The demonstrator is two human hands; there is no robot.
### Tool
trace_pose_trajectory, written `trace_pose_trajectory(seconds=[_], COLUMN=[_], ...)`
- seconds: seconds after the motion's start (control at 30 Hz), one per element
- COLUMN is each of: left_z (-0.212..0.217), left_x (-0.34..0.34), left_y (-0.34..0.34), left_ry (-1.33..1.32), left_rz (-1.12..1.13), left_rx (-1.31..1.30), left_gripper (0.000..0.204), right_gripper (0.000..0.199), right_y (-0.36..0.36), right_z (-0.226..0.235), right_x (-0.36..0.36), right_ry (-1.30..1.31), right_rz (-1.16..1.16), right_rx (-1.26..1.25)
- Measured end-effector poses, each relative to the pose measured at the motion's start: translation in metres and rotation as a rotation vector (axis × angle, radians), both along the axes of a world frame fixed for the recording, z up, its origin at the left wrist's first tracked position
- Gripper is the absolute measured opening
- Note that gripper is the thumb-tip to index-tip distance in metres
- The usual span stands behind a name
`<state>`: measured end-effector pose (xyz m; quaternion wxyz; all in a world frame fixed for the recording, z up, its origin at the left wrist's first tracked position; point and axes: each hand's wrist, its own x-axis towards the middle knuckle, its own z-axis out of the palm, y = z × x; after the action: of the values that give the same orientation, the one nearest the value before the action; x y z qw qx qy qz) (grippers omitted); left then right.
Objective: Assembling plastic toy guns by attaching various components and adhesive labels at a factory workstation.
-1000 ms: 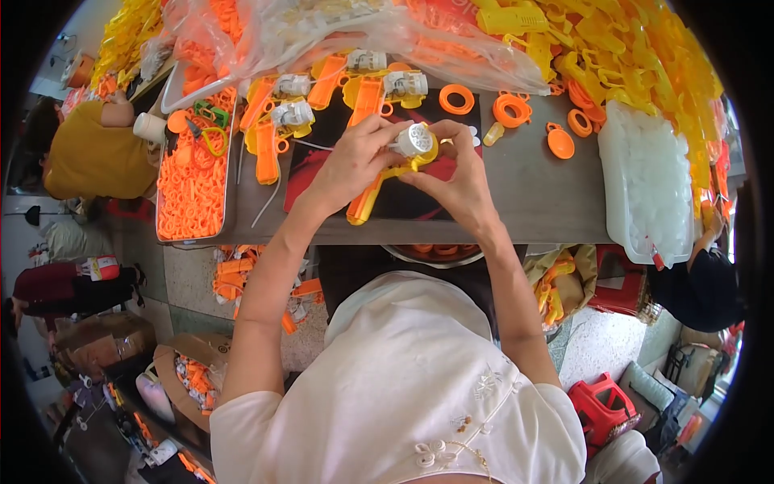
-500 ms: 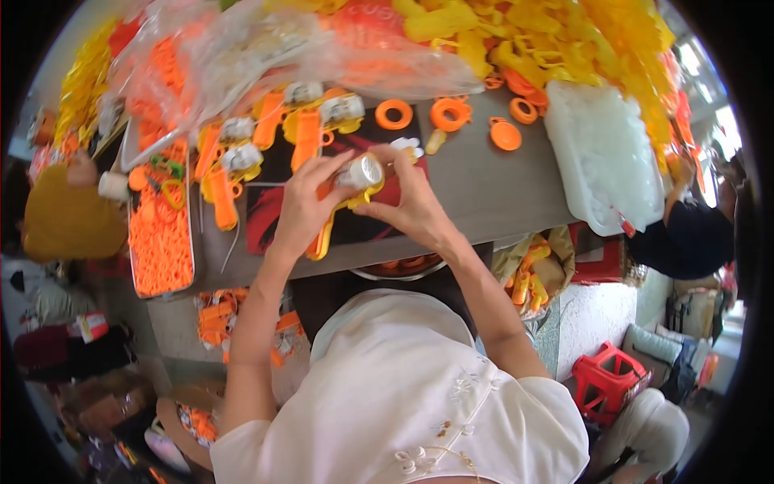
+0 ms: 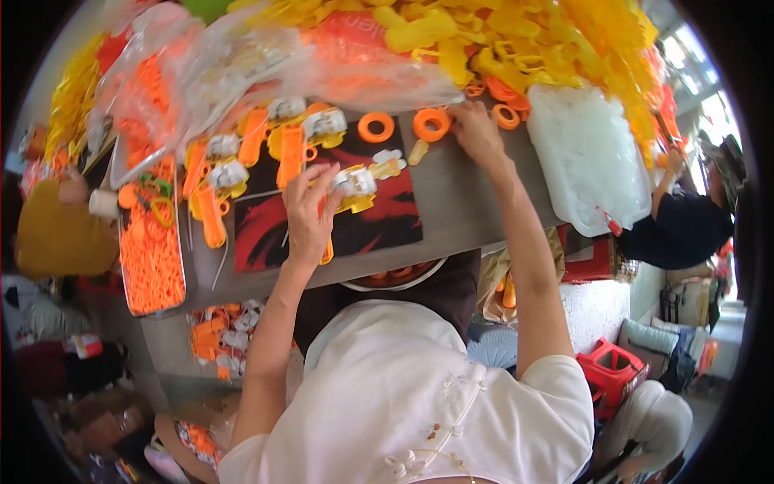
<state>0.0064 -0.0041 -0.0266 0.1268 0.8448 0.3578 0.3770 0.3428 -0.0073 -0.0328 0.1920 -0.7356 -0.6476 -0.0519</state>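
My left hand (image 3: 308,214) grips a yellow plastic toy piece with a white block on top (image 3: 355,184), held just above a red and black mat (image 3: 379,214). My right hand (image 3: 476,129) is stretched out to the far side of the table, its fingers touching an orange plastic ring (image 3: 430,123). A second orange ring (image 3: 376,127) lies just left of that one, and a third orange ring (image 3: 507,116) lies to the right of my hand. Several assembled orange and yellow toy pieces (image 3: 286,149) lie in a row at the mat's far left.
A tray of small orange parts (image 3: 149,258) sits at the table's left. Heaps of yellow parts (image 3: 516,40) and clear bags of orange parts (image 3: 242,64) fill the far side. A white plastic container (image 3: 584,157) stands right. Another person (image 3: 685,218) sits at right.
My right hand has let go of the toy piece and reached out to the orange ring at the far side. My left hand keeps hold of the piece.
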Motion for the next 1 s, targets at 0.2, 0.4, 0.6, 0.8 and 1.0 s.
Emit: trace_pose_trajectory(seconds=[0.2,0.4,0.6,0.8,1.0], left_z=[0.001,0.001,0.007,0.011,0.007], left_x=[-0.031,-0.035,-0.021,-0.01,0.002], left_y=[-0.003,-0.008,-0.007,-0.023,-0.036], left_ry=[-0.141,-0.094,-0.043,0.099,0.099], left_rz=[0.138,0.146,0.099,0.209,0.308], left_rx=[-0.007,-0.004,0.045,0.044,0.126], left_gripper=[0.025,0.026,0.019,0.027,0.038], right_gripper=[0.011,0.013,0.013,0.021,0.043], right_y=[-0.012,-0.087,-0.1,-0.091,-0.041], right_z=[0.009,0.042,0.025,0.014,0.031], right_x=[0.008,-0.077,-0.133,-0.137,-0.162], right_ry=[-0.066,0.724,0.913,0.493,0.354], right_rz=[-0.063,0.107,0.216,0.436,0.477], right_rx=[0.127,0.008,-0.138,0.073,0.164])
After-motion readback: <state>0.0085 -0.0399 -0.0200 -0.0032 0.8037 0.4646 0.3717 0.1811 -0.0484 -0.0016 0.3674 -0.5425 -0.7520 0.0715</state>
